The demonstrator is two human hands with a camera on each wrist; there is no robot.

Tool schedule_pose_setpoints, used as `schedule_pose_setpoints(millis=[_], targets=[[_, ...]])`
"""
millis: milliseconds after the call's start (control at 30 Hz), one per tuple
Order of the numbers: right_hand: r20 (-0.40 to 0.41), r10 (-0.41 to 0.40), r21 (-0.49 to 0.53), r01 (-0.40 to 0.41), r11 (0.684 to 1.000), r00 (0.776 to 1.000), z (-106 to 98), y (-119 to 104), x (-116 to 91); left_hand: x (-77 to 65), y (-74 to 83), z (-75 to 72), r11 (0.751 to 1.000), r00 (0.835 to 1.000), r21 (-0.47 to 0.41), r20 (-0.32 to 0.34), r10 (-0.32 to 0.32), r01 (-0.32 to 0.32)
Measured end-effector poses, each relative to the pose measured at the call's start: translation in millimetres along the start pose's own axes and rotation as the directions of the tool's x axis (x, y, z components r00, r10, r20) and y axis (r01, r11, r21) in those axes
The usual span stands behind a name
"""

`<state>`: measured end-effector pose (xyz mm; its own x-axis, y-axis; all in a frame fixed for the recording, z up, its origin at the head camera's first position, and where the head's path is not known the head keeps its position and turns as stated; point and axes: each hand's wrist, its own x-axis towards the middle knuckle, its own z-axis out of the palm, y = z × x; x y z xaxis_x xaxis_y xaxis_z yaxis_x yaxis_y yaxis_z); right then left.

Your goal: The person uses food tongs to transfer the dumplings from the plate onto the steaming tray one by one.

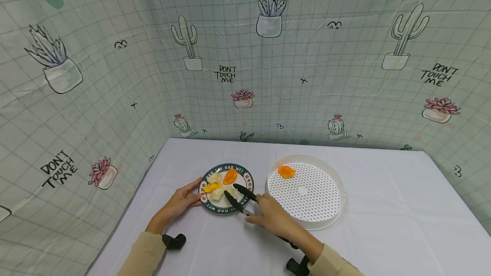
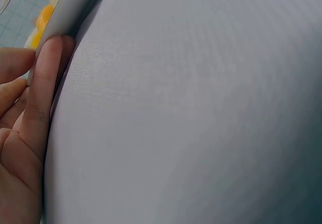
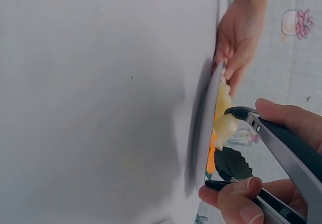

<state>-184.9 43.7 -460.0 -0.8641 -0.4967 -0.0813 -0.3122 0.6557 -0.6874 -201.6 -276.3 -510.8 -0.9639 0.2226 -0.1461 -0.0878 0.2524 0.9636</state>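
Observation:
At the rim of a round plate (image 1: 219,211) with a dark green patterned border, my left hand (image 1: 183,199) pinches the edge; the left wrist view shows fingers against its underside. On the plate lie an orange piece (image 1: 230,176), a yellow piece (image 1: 212,187) and several pale yellowish pieces (image 1: 216,194), perhaps dried fruit. My right hand (image 1: 275,217) holds black-tipped metal tongs (image 3: 282,158), their tips spread over the plate around a pale piece (image 3: 226,127). Whether the tips touch that piece I cannot tell.
Right of the plate stands a round white tray (image 1: 307,191) with a perforated base and raised rim. One orange piece (image 1: 286,171) lies at its back left. A white cloth (image 1: 391,208) covers the table, and a printed curtain (image 1: 326,88) hangs behind it.

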Motion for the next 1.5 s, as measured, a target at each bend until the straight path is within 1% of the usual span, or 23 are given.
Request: schedule_pose_setpoints(millis=[167,500,667,867,1000,1200,1367,1500], targets=[[-0.008,0.012,0.008,-0.012,1.0,1.0,-4.4,0.9,-0.4,0.9,-0.9,-0.1,1.0,1.0,0.011,-0.002,-0.005,0.005],[-0.035,-0.025,0.015,0.026,1.0,0.999,-16.5,1.5,-3.9,4.8,-7.1,-1.5,1.0,1.0,-0.018,0.009,0.003,-0.003],[-0.064,-0.033,0.011,0.034,0.999,0.997,-23.7,1.9,-7.1,4.8,-7.6,-1.8,1.0,1.0,-0.01,0.013,0.006,-0.006],[-0.114,-0.006,0.006,0.007,1.0,0.993,-32.0,4.4,-12.4,3.6,-5.5,-1.0,1.0,1.0,-0.002,0.014,0.003,-0.003],[-0.141,0.009,0.007,-0.008,1.0,0.99,-38.2,7.9,-16.4,3.4,-4.4,0.0,1.0,1.0,0.005,0.007,-0.001,0.001],[-0.174,0.005,-0.008,-0.007,1.0,0.985,-50.1,15.9,-26.0,2.8,-4.3,1.0,1.0,1.0,0.003,-0.002,-0.014,0.014],[-0.179,0.026,-0.014,-0.029,0.999,0.984,-61.1,24.7,-32.9,1.7,-4.5,-0.4,1.0,1.0,-0.019,0.014,0.004,-0.004],[-0.18,0.019,-0.007,-0.02,1.0,0.983,-69.0,33.0,-39.2,1.6,-4.3,-1.1,0.999,1.0,-0.03,0.02,0.012,-0.012]])
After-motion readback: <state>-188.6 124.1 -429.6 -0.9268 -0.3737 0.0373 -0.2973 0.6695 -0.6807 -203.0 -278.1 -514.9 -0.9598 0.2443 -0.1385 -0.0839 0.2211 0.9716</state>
